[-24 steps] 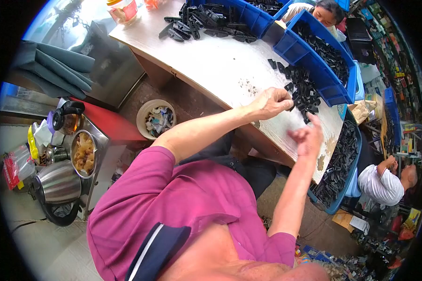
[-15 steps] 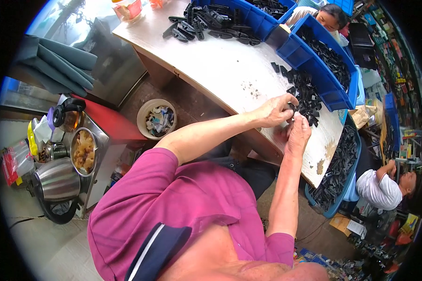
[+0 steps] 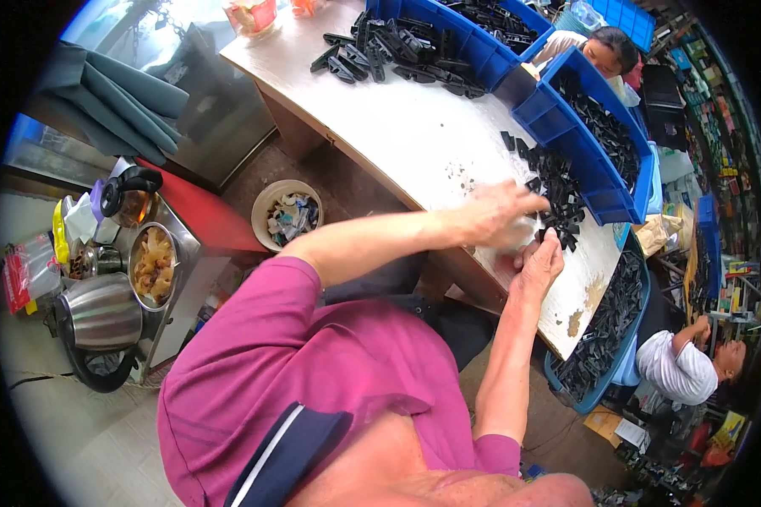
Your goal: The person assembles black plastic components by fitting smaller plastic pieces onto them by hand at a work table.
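My left hand (image 3: 503, 213) is over the table's near edge, smeared by motion, with its fingers reaching toward a pile of small black plastic parts (image 3: 558, 182). Just below it, my right hand (image 3: 539, 264) is closed in a pinch beside the same pile. Whatever sits between its fingertips is too small and covered to make out. The loose parts lie on the white tabletop (image 3: 414, 144), against a blue bin (image 3: 558, 127) filled with similar black pieces.
Longer black pieces (image 3: 389, 51) are heaped at the table's far end by another blue bin (image 3: 482, 51). A tub of black parts (image 3: 604, 338) stands right of the table. A waste bucket (image 3: 266, 207) and a kettle (image 3: 101, 313) are left. Two people work nearby.
My left hand has come away from my right fingertips, moving slightly up and left, and is now blurred. My right hand keeps its pinch. The whole view has shifted a little.
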